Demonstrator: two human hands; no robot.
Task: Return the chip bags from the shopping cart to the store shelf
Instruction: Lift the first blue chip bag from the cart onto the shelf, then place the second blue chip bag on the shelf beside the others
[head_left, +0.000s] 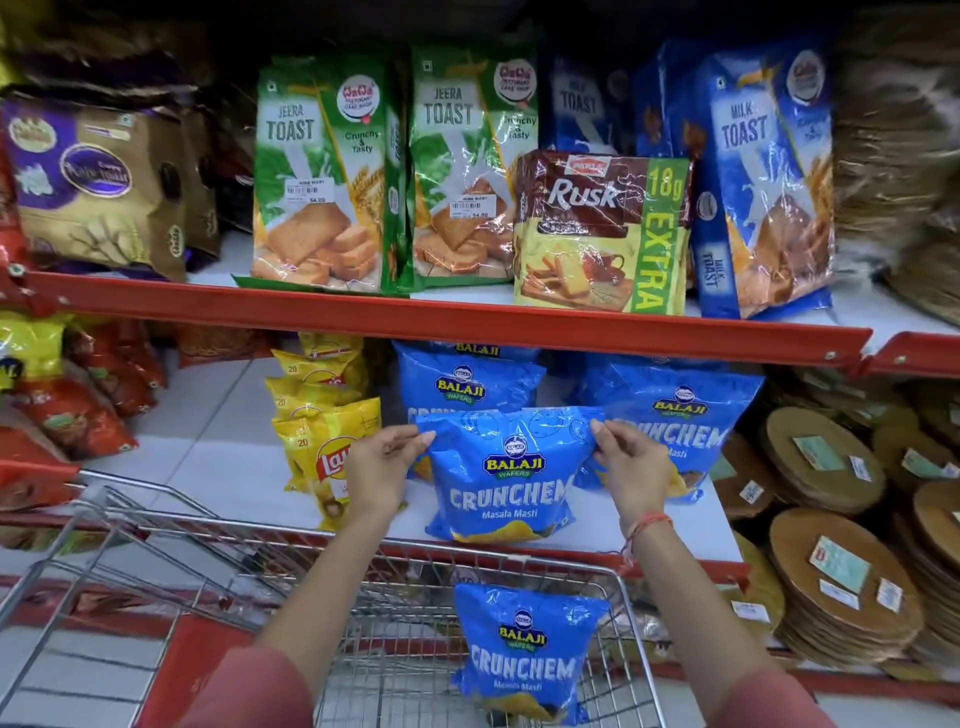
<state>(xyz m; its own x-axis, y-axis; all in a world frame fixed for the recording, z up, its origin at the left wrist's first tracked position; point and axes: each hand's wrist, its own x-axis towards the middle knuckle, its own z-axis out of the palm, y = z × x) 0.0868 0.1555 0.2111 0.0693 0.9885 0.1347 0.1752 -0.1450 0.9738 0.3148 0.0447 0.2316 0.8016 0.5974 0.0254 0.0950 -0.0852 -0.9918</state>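
Observation:
A blue Balaji Crunchem chip bag (501, 483) stands upright at the front of the lower white shelf (675, 525). My left hand (382, 462) pinches its top left corner and my right hand (636, 462) pinches its top right corner. Behind it on the same shelf stand more blue Balaji bags (467, 382), and another (680, 410) sits to the right. A second blue Crunchem bag (524, 654) stands inside the wire shopping cart (631, 613) below my arms.
Yellow Lay's bags (317, 410) stand left of the blue bags, red snack bags (78, 410) further left. The red-edged upper shelf (415, 312) carries toast and rusk packs. Stacks of round papad packs (831, 587) fill the right side.

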